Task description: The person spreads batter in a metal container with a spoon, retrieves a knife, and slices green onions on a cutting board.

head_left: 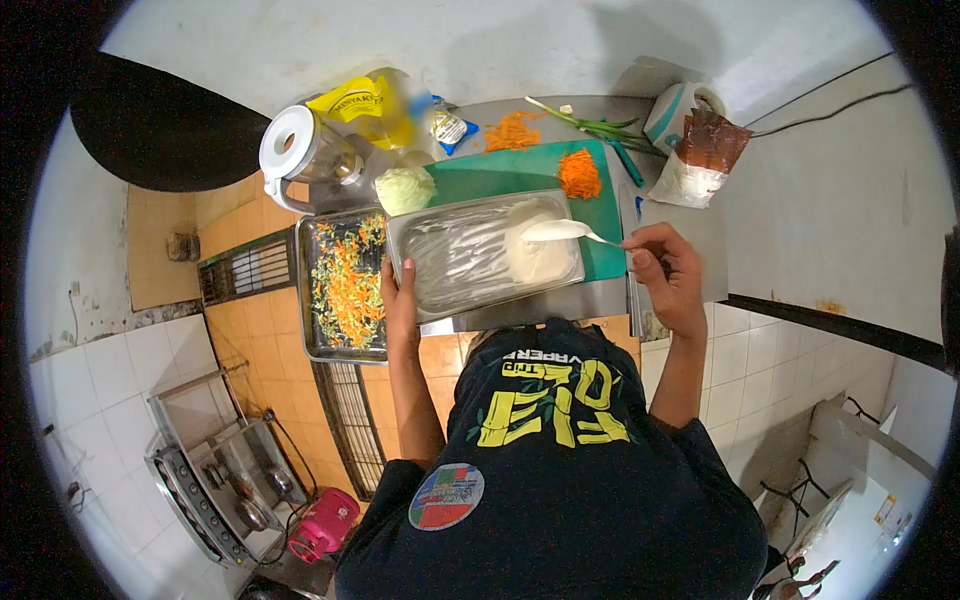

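My right hand (668,272) pinches the handle of a spoon (602,239), whose bowl is coated in thick cream-coloured batter. The spoon is over the right end of a rectangular metal pan (436,262), where a pool of the same batter (540,265) lies. Smears of batter streak the rest of the pan's bottom. At the pan's left end, my left hand (401,290) grips the rim, thumb on the near side. Just left of that hand lies a second metal tray (307,338) with shredded orange and green vegetables (348,285).
Behind the pan are a green cutting board (470,178), cabbage (405,190), grated carrot (579,174) and spring onions (600,127). A lidded blender jug (305,160) and yellow oil pouch (355,103) stand back left. An opened flour bag (700,165) sits right.
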Demonstrator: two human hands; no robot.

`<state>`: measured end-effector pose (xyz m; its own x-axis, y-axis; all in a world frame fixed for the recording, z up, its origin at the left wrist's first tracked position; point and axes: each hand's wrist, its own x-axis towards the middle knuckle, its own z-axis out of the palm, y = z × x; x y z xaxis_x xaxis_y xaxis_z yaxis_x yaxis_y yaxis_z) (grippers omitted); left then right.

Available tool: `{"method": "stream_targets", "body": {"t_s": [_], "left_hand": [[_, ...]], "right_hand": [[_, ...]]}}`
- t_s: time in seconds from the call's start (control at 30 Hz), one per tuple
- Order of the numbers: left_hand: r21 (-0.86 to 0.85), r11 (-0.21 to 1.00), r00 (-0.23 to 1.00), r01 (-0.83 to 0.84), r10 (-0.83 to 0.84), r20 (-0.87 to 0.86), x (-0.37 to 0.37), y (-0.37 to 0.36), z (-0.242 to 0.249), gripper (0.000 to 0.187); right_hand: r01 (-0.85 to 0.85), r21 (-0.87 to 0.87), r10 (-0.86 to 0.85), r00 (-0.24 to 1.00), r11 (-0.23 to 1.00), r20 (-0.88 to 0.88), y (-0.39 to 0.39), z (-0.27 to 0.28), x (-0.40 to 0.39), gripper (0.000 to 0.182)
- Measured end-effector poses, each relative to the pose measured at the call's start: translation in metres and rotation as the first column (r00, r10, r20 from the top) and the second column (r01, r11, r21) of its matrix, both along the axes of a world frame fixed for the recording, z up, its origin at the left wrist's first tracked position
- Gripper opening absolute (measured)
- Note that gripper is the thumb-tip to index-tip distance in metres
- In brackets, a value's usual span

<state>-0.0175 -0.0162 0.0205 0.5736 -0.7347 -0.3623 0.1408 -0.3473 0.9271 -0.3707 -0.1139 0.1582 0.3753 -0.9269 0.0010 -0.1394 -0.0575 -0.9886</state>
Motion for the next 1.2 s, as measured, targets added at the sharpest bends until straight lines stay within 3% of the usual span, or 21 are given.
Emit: {"method": "stream_targets", "body": {"t_s": [0.13, 0.23, 0.3, 0.43, 0.53, 0.63, 0.73, 0.83, 0.93, 1.03, 1.07, 1.2], "left_hand": [[0.011, 1.000, 0.999, -0.008, 0.009, -0.044, -0.002, -0.002, 0.005, 0.064], [-0.006, 1.000, 0.998, -0.003, 0.002, -0.070, 0.000, -0.002, 0.003, 0.064], [-0.016, 1.000, 0.997, 0.006, -0.008, -0.077, -0.002, -0.002, 0.008, 0.063], [0.004, 1.000, 1.000, -0.005, 0.005, 0.000, -0.011, -0.002, 0.017, 0.061], [0.002, 1.000, 1.000, -0.022, 0.022, -0.009, -0.015, 0.000, 0.018, 0.059], [0.017, 0.999, 0.999, -0.029, 0.028, 0.040, -0.018, 0.005, 0.018, 0.059], [-0.016, 1.000, 1.000, -0.012, 0.012, 0.025, -0.017, 0.006, 0.013, 0.064], [-0.123, 0.992, 0.995, -0.013, 0.000, -0.101, -0.008, 0.011, -0.004, 0.072], [-0.226, 0.969, 0.975, -0.097, 0.046, -0.219, -0.025, 0.009, 0.003, 0.075], [-0.184, 0.974, 0.976, -0.130, 0.093, -0.198, -0.033, 0.011, 0.010, 0.078], [-0.195, 0.978, 0.990, -0.073, 0.047, -0.135, -0.036, 0.011, 0.017, 0.080], [-0.206, 0.970, 0.975, -0.125, 0.081, -0.209, -0.040, 0.018, 0.013, 0.078]], "right_hand": [[-0.007, -0.052, 0.012, 0.996, 0.999, 0.088, 0.001, -0.057, 0.014, 0.012], [-0.101, 0.181, 0.134, 0.975, 0.978, -0.180, 0.008, -0.130, 0.012, 0.014], [-0.113, 0.097, 0.132, 0.969, 0.989, -0.211, 0.017, -0.171, 0.016, 0.016], [-0.107, 0.087, 0.132, 0.910, 0.990, -0.394, 0.022, -0.173, 0.018, 0.019], [-0.124, 0.012, 0.118, 0.905, 0.992, -0.409, 0.020, -0.170, 0.019, 0.019], [-0.172, -0.050, 0.106, 0.784, 0.984, -0.611, 0.023, -0.164, 0.026, 0.020], [-0.153, -0.102, 0.040, 0.719, 0.983, -0.694, 0.024, -0.153, 0.036, 0.019], [-0.190, -0.051, 0.123, 0.793, 0.980, -0.596, 0.028, -0.120, 0.060, 0.018], [-0.276, -0.147, 0.173, 0.856, 0.950, -0.488, 0.042, -0.114, 0.087, 0.018], [-0.331, -0.251, 0.172, 0.850, 0.910, -0.499, 0.051, -0.121, 0.098, 0.014], [-0.289, -0.299, 0.109, 0.861, 0.909, -0.497, 0.049, -0.126, 0.093, 0.015], [-0.134, -0.151, 0.000, 0.747, 0.979, -0.665, 0.035, -0.139, 0.051, 0.017]]}}
